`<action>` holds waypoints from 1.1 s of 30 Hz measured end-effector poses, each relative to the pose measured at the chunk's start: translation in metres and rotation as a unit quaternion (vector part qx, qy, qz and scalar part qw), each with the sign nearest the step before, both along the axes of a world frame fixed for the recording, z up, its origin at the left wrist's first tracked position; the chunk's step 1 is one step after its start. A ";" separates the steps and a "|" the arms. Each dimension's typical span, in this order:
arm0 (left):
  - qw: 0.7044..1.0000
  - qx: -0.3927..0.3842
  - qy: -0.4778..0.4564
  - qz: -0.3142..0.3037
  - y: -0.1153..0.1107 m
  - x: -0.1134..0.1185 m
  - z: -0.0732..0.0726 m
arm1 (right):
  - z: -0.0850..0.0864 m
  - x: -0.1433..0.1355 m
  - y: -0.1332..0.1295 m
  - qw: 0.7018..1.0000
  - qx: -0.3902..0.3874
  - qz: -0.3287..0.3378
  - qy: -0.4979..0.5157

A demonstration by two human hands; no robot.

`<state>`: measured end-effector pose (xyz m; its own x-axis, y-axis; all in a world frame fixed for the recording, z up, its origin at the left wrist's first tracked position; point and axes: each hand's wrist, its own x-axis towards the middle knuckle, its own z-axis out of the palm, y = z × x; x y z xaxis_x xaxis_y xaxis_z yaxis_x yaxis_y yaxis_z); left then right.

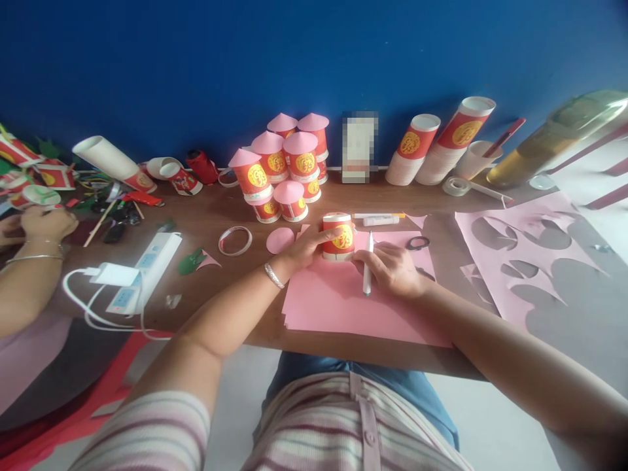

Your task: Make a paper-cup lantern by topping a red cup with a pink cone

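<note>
My left hand [318,246] is closed round the side of a red and white paper cup [345,243] with a yellow emblem. The cup stands upside down over a stack of pink paper sheets [338,301], and a short dark line shows on its white rim. In my right hand [392,267] is a white marker pen [367,278], slanting down, its fingers just right of the cup. A pink paper disc [280,241] lies left of the cup. Behind it stand a capped white marker [381,220] lying flat and black-handled scissors [418,243] on the pink sheets.
Several cup towers with pink cone roofs [300,144] stand at the back. Stacked paper cups [441,160] lean against the blue wall. A power strip [147,271] with a white cable lies left; cut pink paper [495,261] lies right. Another person's hand [46,226] works at far left.
</note>
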<state>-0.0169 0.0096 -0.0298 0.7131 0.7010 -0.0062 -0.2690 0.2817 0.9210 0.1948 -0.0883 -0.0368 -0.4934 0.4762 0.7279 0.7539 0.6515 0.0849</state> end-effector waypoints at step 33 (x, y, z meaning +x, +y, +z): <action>0.994 -0.088 -0.058 0.016 0.003 -0.001 0.008 | 0.006 0.018 0.005 0.978 -0.114 -0.092 0.148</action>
<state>-0.0181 0.0126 -0.0220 0.6942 0.7181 -0.0495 -0.3819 0.4258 0.8203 0.2130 -0.0832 -0.0308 -0.1686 0.7036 0.6903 0.8300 0.4791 -0.2857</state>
